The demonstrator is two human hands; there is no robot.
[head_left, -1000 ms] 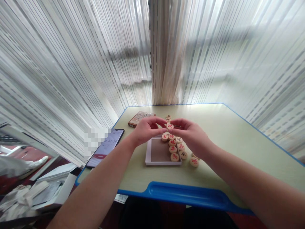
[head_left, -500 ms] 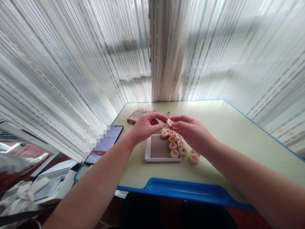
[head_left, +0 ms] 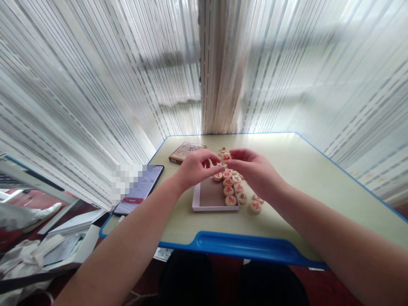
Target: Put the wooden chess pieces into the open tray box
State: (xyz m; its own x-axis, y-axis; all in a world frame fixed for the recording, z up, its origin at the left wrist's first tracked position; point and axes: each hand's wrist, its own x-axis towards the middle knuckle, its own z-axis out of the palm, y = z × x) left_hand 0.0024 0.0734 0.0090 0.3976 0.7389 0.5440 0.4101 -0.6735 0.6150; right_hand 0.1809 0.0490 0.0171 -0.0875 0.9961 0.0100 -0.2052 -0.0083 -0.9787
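Between the thumb and fingers of my right hand (head_left: 251,166) is a round wooden Chinese chess piece (head_left: 226,158) with a red character, held above the far end of a shallow white box (head_left: 196,199). My left hand (head_left: 199,166) is just left of it, thumb and fingers apart, holding nothing. Inside the box, a column of red-lettered pieces (head_left: 228,191) lies along the right wall, with another piece (head_left: 218,176) partly under my left fingers. Several loose pieces (head_left: 242,198) lie against the box's right side, some hidden behind my right hand.
A patterned flat box (head_left: 181,152) lies beyond my left hand. At the table's left edge is a phone (head_left: 140,191) showing a timer. The pale table (head_left: 306,178) has a blue rim with a moulded tray (head_left: 245,246) at the front. Striped curtains (head_left: 219,85) hang behind.
My left fingers have come away from the chess piece, which stays in my right hand, now turned more face-on. The view has shifted slightly.
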